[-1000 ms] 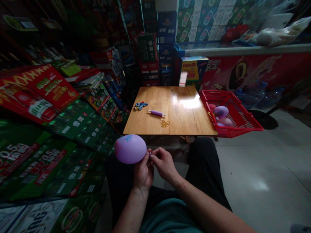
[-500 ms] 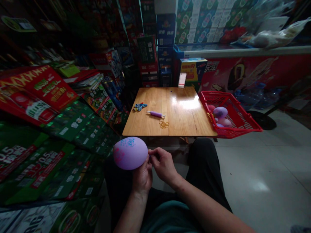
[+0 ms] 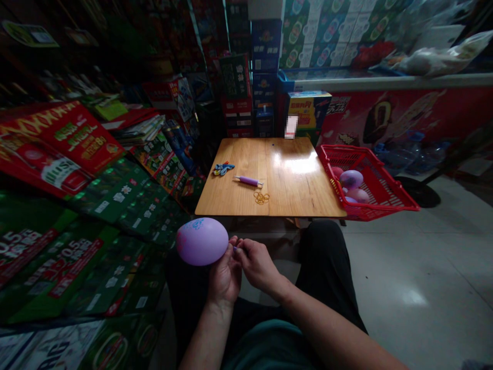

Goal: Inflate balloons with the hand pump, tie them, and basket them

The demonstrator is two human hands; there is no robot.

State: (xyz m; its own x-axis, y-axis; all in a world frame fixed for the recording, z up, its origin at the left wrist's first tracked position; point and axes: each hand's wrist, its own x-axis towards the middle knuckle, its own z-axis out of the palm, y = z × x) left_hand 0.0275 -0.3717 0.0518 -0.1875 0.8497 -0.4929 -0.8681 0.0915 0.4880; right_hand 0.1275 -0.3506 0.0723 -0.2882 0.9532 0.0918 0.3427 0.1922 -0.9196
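Observation:
An inflated purple balloon (image 3: 203,242) with blue and pink print lies sideways above my left thigh, its neck pointing right. My left hand (image 3: 225,272) is closed around the neck close to the balloon's body. Just right of it, my right hand (image 3: 257,261) pinches the neck's end; whether a rubber band is between the fingers cannot be made out. On the table beyond lie several loose yellow rubber bands (image 3: 261,198), a purple hand pump (image 3: 248,181) with white ends, and a small pile of uninflated balloons (image 3: 223,168), mostly blue.
The wooden table (image 3: 285,195) stands in front of my knees. At its right is a red plastic basket (image 3: 393,203) with several balloons (image 3: 351,179) in it. Green drink cartons (image 3: 115,200) are stacked close on my left. A stand base (image 3: 419,192) is behind the basket.
The balloon has shifted slightly left and turned a little, so its pink print shows less. A short piece of purple neck now shows between my hands.

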